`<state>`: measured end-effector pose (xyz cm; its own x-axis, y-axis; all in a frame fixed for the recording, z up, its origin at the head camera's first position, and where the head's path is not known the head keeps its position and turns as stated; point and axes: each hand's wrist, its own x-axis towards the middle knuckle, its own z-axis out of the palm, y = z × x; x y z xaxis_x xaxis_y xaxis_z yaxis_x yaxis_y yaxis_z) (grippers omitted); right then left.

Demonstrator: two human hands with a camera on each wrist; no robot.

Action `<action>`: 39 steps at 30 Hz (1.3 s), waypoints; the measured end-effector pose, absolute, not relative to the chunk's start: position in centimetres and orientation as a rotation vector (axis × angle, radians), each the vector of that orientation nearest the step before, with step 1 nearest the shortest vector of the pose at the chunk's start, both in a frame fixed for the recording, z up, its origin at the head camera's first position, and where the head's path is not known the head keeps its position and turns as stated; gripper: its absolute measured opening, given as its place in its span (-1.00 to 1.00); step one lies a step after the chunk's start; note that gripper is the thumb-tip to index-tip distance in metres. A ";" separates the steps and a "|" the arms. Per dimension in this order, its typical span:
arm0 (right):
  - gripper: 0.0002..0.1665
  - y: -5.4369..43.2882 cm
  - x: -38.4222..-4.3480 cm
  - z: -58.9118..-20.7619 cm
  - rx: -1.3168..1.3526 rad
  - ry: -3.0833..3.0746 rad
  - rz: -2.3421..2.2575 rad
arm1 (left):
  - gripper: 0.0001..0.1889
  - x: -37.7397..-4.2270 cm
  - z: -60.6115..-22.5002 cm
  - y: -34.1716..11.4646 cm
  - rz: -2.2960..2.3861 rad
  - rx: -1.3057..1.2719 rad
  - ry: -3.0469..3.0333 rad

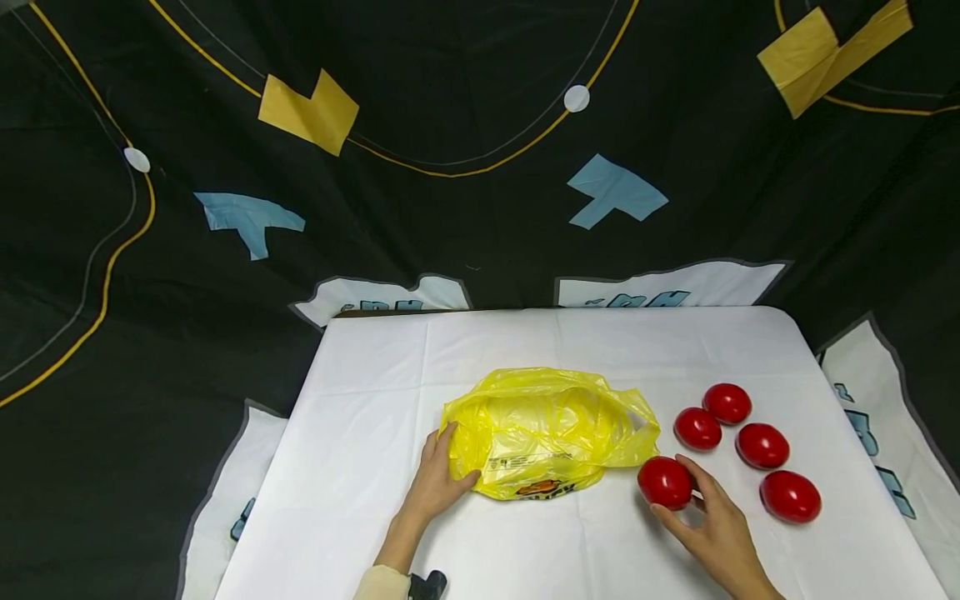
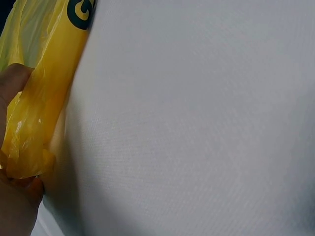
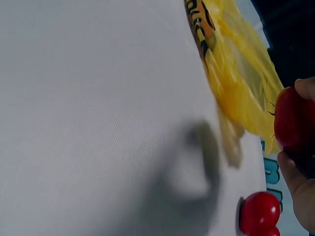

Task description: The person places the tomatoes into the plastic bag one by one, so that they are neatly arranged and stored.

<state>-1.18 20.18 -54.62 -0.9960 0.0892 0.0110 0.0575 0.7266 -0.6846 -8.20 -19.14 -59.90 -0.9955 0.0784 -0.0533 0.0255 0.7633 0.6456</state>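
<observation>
A crumpled yellow plastic bag (image 1: 540, 425) lies on its side on the white table, with dark print along its front. My left hand (image 1: 441, 479) grips the bag's left end, thumb in front and fingers behind; the left wrist view shows the yellow film (image 2: 37, 128) between them. To the right of the bag, my right hand (image 1: 712, 525) holds a red tomato (image 1: 665, 483) between thumb and fingers. That tomato (image 3: 294, 120) appears raised above the cloth in the right wrist view, near the bag's open-looking end. Whatever is inside the bag cannot be made out.
Several more tomatoes lie at the right, among them one at the back (image 1: 727, 403) and one at the front (image 1: 791, 497). White cloth covers the table (image 1: 360, 367). A black curtain (image 1: 465, 225) with taped yellow and blue shapes hangs behind it.
</observation>
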 end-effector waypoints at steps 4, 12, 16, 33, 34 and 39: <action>-0.02 19.4 -1.4 -54.6 -0.048 -2.824 1.155 | -0.02 -8.2 -60.0 -19.2 1.048 0.103 2.888; -0.02 17.1 -2.3 -54.3 0.071 -2.784 1.233 | 0.04 -8.2 -60.0 -19.2 1.034 0.106 2.885; -0.01 15.8 -3.0 -54.1 0.110 -2.791 1.292 | 0.07 -8.2 -60.0 -19.2 1.028 0.093 2.864; -0.07 12.3 -5.3 -54.0 0.280 -2.709 1.376 | 0.15 -8.2 -59.8 -19.2 1.044 0.093 2.839; -0.08 12.2 -5.4 -54.1 0.295 -2.703 1.381 | 0.15 -8.2 -59.8 -19.2 1.041 0.095 2.840; -0.09 11.3 -6.2 -54.7 0.335 -2.699 1.384 | 0.16 -8.2 -59.8 -19.1 1.033 0.105 2.831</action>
